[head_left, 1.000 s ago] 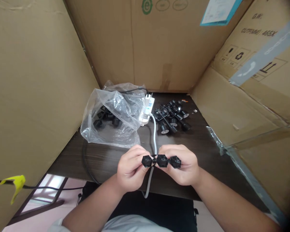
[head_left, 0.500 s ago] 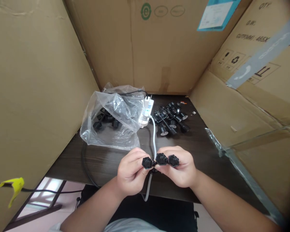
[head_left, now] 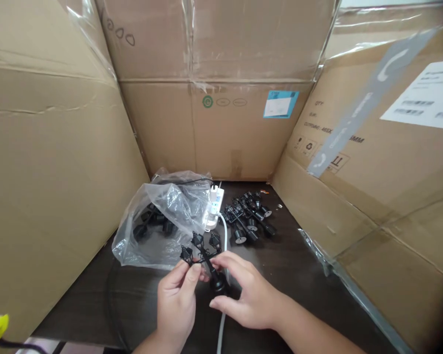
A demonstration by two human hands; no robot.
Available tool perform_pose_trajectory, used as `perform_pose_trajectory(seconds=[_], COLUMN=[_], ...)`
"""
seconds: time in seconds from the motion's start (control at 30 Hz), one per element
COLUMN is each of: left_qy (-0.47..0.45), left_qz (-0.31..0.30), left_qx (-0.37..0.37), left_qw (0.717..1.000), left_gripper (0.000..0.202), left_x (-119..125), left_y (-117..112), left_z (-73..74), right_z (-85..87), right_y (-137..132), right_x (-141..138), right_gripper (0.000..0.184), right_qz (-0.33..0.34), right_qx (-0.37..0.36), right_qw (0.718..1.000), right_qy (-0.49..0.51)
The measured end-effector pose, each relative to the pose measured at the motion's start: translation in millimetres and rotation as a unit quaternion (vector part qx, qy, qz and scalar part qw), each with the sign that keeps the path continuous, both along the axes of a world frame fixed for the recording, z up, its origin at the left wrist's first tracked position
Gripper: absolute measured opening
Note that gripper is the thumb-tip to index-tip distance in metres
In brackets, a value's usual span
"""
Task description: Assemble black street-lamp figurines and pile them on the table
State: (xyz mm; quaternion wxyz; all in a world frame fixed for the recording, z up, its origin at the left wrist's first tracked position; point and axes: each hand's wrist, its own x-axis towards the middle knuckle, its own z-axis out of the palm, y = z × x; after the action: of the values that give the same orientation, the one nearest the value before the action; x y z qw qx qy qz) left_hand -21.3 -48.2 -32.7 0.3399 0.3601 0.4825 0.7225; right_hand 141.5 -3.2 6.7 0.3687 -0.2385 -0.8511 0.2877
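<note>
Head view: left hand (head_left: 177,307) fingers pinching lantern arm of lamp (head_left: 205,255), right hand (head_left: 253,300) fingers clamping its base, above desk (head_left: 299,268) near edge. Thin arms likely fragile: gripping gently, steadying base advisable.

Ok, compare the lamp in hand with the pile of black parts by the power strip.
The lamp is one piece, held off the table by the left hand and right hand; the pile is many tangled pieces lying on it, untouched. The lamp is tilted, heads up; the pile's posts lie flat. Both are black with round bases.
</note>
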Motion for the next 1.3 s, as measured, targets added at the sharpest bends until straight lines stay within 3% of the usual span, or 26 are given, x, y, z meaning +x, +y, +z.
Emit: perform_pose_trajectory(seconds=[0.13,0.27,0.33,0.43,0.53,0.8,1.0,1.17,1.3], left_qy=[-0.129,-0.171,-0.169,-0.159,-0.135,0.010,0.145,0.231,0.336], left_qz=[-0.059,-0.082,-0.078,-0.074,-0.085,-0.085,-0.045,0.005,0.048], left_qx=[-0.033,-0.041,-0.040,-0.029,-0.018,0.004,0.071,0.066,0.001], left_qw=[0.989,0.981,0.982,0.984,0.987,0.996,0.986,0.971,0.941], left_gripper=[0.022,0.045,0.053,0.046,0.038,0.025,0.019,0.018,0.024], left_x=[1.3,2.2,2.4,2.3,1.4,-1.9,-12.7,-48.4,-94.1], left_y=[4.2,4.5,4.1,3.2,2.1,-0.6,-2.7,5.2,22.9], left_z=[1.2,5.6,6.0,3.7,-1.4,-12.5,5.9,27.3,35.4], right_z=[-6.3,-6.2,-8.2,-15.5,-24.5,-46.7,-49.1,-41.7,-36.2], right_y=[-1.7,14.4,31.9,62.6,86.5,110.5,116.4,108.9,102.5], right_x=[-2.5,4.0,13.3,32.4,49.2,53.8,51.3,54.9,56.6], right_gripper=[0.040,0.023,0.021,0.028,0.031,0.034,0.037,0.038,0.036], right_qz=[-0.023,-0.148,-0.235,-0.368,-0.433,-0.435,-0.416,-0.421,-0.419], right_qx=[0.043,0.059,0.053,0.062,0.106,0.150,0.177,0.219,0.243], right_qw=[0.999,0.987,0.970,0.927,0.895,0.886,0.889,0.879,0.875], right_qy=[0.005,0.035,0.035,0.023,-0.007,-0.055,-0.070,-0.046,-0.020])
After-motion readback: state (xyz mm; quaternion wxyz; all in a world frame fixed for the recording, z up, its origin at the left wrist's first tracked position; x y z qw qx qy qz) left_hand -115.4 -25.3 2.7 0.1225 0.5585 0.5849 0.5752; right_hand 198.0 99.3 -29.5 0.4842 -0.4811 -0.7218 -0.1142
